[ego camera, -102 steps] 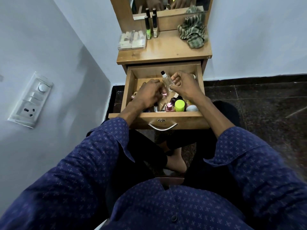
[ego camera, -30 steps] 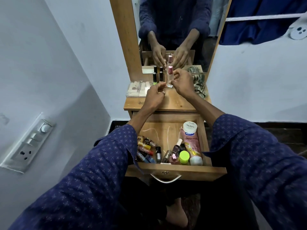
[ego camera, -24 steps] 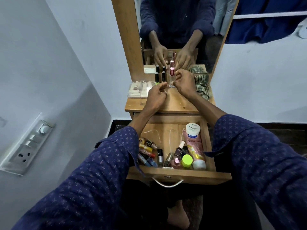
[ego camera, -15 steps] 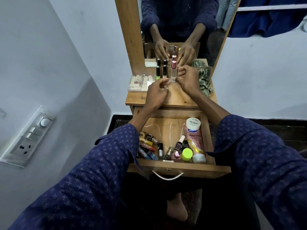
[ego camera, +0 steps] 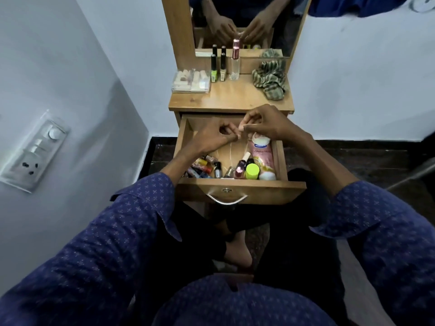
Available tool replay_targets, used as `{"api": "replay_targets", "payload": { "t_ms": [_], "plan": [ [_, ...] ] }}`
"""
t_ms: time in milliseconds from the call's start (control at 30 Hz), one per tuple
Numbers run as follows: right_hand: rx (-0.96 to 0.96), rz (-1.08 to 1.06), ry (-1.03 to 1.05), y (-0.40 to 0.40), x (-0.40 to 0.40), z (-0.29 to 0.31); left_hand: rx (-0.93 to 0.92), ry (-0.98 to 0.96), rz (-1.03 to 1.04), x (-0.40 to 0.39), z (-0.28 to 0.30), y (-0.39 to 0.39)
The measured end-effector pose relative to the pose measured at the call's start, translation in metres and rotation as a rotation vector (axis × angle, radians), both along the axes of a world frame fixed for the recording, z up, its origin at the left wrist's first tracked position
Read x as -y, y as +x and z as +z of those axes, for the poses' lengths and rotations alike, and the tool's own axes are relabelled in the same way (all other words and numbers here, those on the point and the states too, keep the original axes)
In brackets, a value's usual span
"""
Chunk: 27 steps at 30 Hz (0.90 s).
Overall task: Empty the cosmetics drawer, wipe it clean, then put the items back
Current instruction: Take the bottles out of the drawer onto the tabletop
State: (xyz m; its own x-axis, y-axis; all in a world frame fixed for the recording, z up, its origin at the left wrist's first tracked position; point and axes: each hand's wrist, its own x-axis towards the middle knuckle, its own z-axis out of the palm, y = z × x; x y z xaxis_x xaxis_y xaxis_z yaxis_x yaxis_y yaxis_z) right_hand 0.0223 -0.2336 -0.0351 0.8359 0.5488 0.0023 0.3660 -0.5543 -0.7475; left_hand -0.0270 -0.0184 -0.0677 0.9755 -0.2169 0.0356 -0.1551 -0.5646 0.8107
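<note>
Mirror (ego camera: 247, 24): one, wood-framed, top cut off; reflected two hands.
Worktop (ego camera: 231, 97): one wooden top, carrying five items plus a cloth.
Drawer (ego camera: 235, 189): one, pulled open below the worktop; back corners hidden by the hands.
Left hand (ego camera: 213, 137): above drawer's rear; fingers curled, tips pinched together; whether the grip held anything could not be told.
Right hand (ego camera: 263, 123): just beside the left, fingertips nearly meeting; grip curled, contents not discernible.
Cloth (ego camera: 270, 81): one, striped green, crumpled at worktop's right rear.
Clear box (ego camera: 191, 81): one, left rear; contents blurred.
Pink tube (ego camera: 261, 156): one, drawer's right side, cap partly hidden.
Glass bottle (ego camera: 235, 64): one, pink-capped, upright by mirror.
Polish bottles (ego camera: 217, 69): two, black-capped, upright.
Small drawer bottles (ego camera: 211, 169): clustered at the front, count uncertain.
</note>
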Motion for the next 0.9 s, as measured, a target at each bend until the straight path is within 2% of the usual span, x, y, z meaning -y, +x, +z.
{"api": "replay_targets", "payload": {
  "t_ms": [133,267,400,633,900],
  "plan": [
    [-0.007,0.053,-0.09,-0.022,0.026,-0.003,-0.183,0.089,-0.225,0.006,0.0,-0.017],
    [-0.132,0.149,-0.178,-0.044,0.036,-0.01,-0.323,0.06,-0.294,0.003,0.004,-0.026],
    [-0.125,0.167,-0.223,-0.057,0.036,-0.018,-0.387,0.067,-0.327,-0.002,0.005,-0.031],
    [-0.092,0.187,-0.285,-0.065,0.027,-0.018,-0.249,0.048,-0.263,0.002,0.0,-0.042],
    [0.002,0.171,-0.366,-0.076,0.023,-0.022,-0.123,0.272,-0.204,0.012,-0.01,-0.044]
  ]
}}
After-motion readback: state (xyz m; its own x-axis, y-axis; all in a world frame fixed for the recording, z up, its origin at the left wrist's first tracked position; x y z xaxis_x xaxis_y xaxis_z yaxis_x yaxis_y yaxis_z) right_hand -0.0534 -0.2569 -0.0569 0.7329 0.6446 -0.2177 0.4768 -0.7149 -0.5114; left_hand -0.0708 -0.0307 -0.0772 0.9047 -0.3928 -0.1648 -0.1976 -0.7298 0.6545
